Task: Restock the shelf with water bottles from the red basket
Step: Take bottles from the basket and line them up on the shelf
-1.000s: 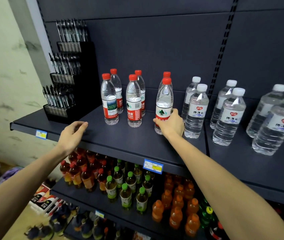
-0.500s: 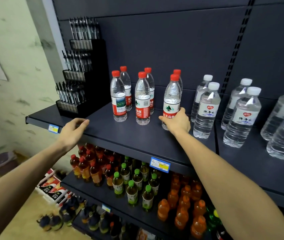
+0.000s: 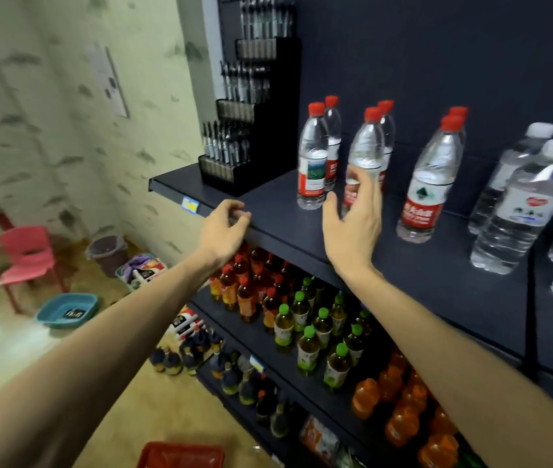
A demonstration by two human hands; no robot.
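Both your hands are up: your right hand [image 3: 352, 228] spreads wide before a red-capped bottle [image 3: 364, 160]; your left hand [image 3: 222, 228] curls on the shelf [image 3: 403, 271] front edge.

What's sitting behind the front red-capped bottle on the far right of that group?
Another red-capped bottle stands directly behind the front bottle; only its cap and shoulder show, the rest is covered.

The open right hand [image 3: 352, 228] covers the lower label of the middle red-capped clear plastic water bottle [image 3: 366, 153], so whether it touches the bottle cannot be told. The red plastic basket [image 3: 180, 454] is cut off by the bottom edge. The white-capped clear water bottles [image 3: 521, 204] run off the right edge, their label print blurred. The price tag [image 3: 188, 205] on the dark shelf [image 3: 437, 282] is too blurred to read.
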